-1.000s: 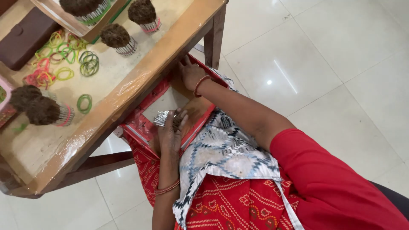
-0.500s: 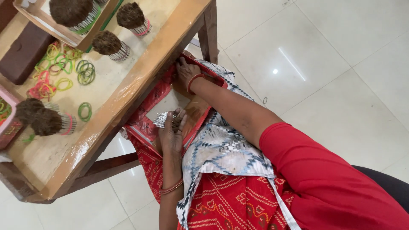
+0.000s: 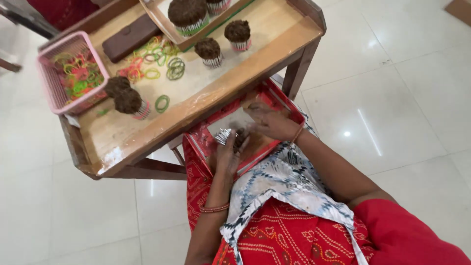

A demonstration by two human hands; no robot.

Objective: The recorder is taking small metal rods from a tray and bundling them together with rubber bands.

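Both hands shifted since a second ago: the right hand slid back from the far corner of the red-rimmed lap tray toward the left hand, whose fingers curl round a small bundle of silvery striped sticks. Bundle points away from the body, just left of the loosely cupped right hand, apparently empty.

Your hands' upward path is blocked by the wooden table edge overhanging the red tray; open floor lies clear to the right.
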